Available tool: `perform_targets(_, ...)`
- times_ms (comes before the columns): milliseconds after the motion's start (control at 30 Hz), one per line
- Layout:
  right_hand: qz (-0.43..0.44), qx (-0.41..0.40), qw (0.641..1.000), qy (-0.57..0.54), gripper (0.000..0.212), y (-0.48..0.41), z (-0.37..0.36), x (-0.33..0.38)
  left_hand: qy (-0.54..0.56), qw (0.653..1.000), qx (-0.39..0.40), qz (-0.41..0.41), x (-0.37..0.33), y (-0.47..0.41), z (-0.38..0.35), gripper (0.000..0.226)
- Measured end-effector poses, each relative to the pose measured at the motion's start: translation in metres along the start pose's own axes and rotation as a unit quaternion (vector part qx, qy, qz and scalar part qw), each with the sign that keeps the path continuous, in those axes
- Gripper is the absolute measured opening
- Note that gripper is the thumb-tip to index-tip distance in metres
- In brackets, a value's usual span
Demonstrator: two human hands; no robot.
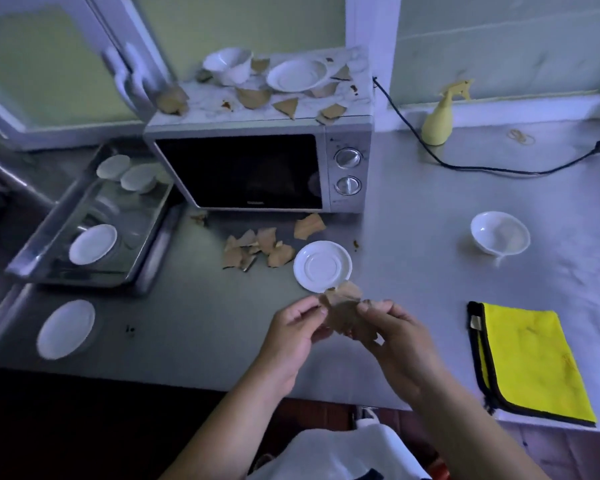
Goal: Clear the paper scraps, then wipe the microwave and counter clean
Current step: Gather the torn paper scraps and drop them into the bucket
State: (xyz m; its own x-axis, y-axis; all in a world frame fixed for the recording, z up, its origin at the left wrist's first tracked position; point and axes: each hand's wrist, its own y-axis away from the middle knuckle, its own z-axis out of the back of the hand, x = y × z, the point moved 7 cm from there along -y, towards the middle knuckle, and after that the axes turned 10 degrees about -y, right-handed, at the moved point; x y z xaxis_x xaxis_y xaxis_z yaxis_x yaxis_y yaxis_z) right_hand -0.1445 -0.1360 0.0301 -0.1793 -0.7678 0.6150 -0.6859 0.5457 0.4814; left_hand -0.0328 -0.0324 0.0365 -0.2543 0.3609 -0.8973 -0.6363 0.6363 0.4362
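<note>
A grey metal counter (413,271) is seen, on which a microwave (257,171) is set at the back. Brown paper scraps (257,249) are scattered just in front of it, beside a white saucer (322,266). A white bowl (499,235), a yellow cloth (530,362), a yellow spray bottle (439,124), a black cord (499,168) and what may be rubber bands (520,136) are spread to the right. A metal tray (49,251) and a white plate (66,329) are placed at the left.

Both my hands are up over the counter (194,327) — left hand (293,336) and right hand (394,341) pinching a bunch of brown paper scraps (342,311) between them. More scraps (257,249) lie before the microwave (347,168) — saucer (322,266) just beside, yellow cloth (527,362) at my right.
</note>
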Motion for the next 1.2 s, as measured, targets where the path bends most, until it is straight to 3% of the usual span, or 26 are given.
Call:
perform_targets(267,-0.046,-0.003,0.998,0.033,0.023,0.025,-0.086,-0.101,0.074,0.997,0.031,-0.015,0.023,0.053,0.113,0.033)
perform_targets(367,-0.013,-0.027,0.998,0.055,0.023,0.035,-0.111,-0.135,0.089,0.994,0.044,-0.035,0.032,0.07,0.15,0.032)
perform_targets(500,0.019,-0.026,0.993,0.11,0.013,0.05,-0.139,-0.171,0.086,0.995,-0.013,-0.045,0.052,0.083,0.193,0.025)
perform_targets(667,0.105,-0.046,0.98,0.163,0.017,0.057,-0.154,-0.174,0.123,0.991,-0.054,-0.026,0.064,0.091,0.234,0.023)
perform_targets(733,0.114,-0.013,0.975,0.192,0.014,0.055,-0.163,-0.173,0.122,0.99,-0.068,-0.016,0.067,0.09,0.246,0.019)
perform_targets(867,0.095,0.064,0.967,0.228,0.012,0.05,-0.183,-0.187,0.149,0.989,-0.007,-0.008,0.067,0.086,0.251,0.017)
perform_targets(967,0.084,0.074,0.973,0.2,0.023,0.039,-0.194,-0.192,0.197,0.979,0.056,-0.008,0.065,0.082,0.253,0.026)
perform_targets(1033,0.075,0.075,0.979,0.176,0.014,0.028,-0.201,-0.194,0.221,0.972,0.079,-0.002,0.065,0.077,0.26,0.033)
perform_targets(1200,0.017,0.065,0.982,0.176,0.018,-0.007,-0.221,-0.214,0.199,0.98,0.033,0.001,0.066,0.052,0.289,0.029)
